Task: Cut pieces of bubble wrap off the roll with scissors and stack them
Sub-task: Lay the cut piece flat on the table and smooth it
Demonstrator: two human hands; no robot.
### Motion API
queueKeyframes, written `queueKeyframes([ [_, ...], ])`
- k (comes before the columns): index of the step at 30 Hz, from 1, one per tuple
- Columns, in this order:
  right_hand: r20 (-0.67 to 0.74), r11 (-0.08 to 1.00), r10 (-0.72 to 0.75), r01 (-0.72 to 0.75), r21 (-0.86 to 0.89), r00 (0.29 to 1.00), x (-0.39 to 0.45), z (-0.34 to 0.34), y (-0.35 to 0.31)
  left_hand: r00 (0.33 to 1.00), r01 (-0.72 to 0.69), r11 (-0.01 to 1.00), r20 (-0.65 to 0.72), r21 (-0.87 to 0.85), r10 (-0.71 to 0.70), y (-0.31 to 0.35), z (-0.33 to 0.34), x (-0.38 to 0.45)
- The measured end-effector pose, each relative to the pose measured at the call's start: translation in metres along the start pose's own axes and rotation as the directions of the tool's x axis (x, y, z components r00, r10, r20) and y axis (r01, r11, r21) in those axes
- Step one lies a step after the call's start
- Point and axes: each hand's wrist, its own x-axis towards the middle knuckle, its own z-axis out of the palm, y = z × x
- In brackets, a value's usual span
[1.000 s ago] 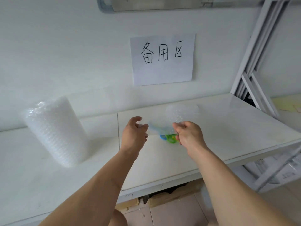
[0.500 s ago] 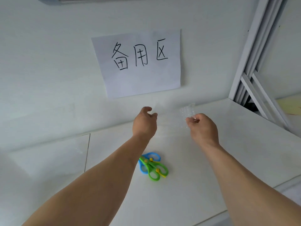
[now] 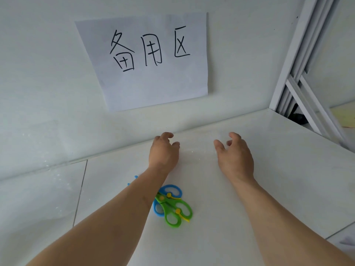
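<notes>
Both hands [image 3: 163, 150] [image 3: 235, 156] released the bubble wrap

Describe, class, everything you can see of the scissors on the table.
There are two pairs of scissors, one blue and one green, lying flat on the white table, the green pair across the blue one. They look like plastic, with large oval finger loops, yellow pivot dots and a yellow strip along the green pair. The left forearm passes over their blade end and hides most of it. No hand holds them.

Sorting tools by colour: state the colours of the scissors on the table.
Green and blue scissors, yellow accents; head view.
</notes>
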Motion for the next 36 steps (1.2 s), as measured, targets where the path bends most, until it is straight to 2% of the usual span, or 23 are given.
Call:
queueKeyframes([
  [2,-0.011,1.000,-0.031,0.031,-0.008,0.999,-0.004,-0.001,-0.002,1.000,-0.006,0.999,0.009,-0.033,0.006,-0.001,-0.004,-0.003],
  [5,0.074,0.993,-0.108,0.112,-0.043,0.991,-0.009,-0.005,-0.006,0.996,-0.058,0.998,0.062,-0.024,0.060,-0.004,-0.010,-0.010],
  [9,0.230,0.932,-0.205,0.262,-0.251,0.951,-0.009,-0.005,-0.006,0.948,-0.208,0.967,0.275,0.146,0.162,-0.014,-0.019,-0.021],
  [12,0.339,0.897,-0.208,0.317,-0.307,0.917,-0.005,-0.001,-0.004,0.905,-0.299,0.915,0.383,0.270,0.183,-0.015,-0.023,-0.023],
  [16,0.403,0.845,-0.186,0.355,-0.400,0.896,-0.005,0.003,0.000,0.921,-0.303,0.908,0.332,0.289,0.202,-0.017,-0.024,-0.023],
  [20,0.406,0.830,-0.186,0.364,-0.423,0.895,-0.008,0.004,0.001,0.925,-0.306,0.911,0.312,0.277,0.216,-0.017,-0.022,-0.024],
  [22,0.338,0.870,-0.182,0.311,-0.381,0.923,-0.008,0.002,-0.001,0.928,-0.297,0.918,0.306,0.262,0.213,-0.018,-0.022,-0.023],
  [25,0.162,0.941,-0.067,0.116,-0.318,0.985,-0.009,-0.003,-0.004,0.940,-0.256,0.932,0.290,0.258,0.179,-0.020,-0.022,-0.022],
  [27,0.141,0.930,-0.023,0.073,-0.359,0.990,-0.011,-0.003,-0.005,0.947,-0.238,0.928,0.280,0.288,0.156,-0.022,-0.022,-0.023],
  [36,0.234,0.924,-0.088,0.167,-0.345,0.968,-0.012,0.015,-0.021,0.968,-0.190,0.925,0.222,0.330,0.120,-0.030,-0.036,-0.033],
])
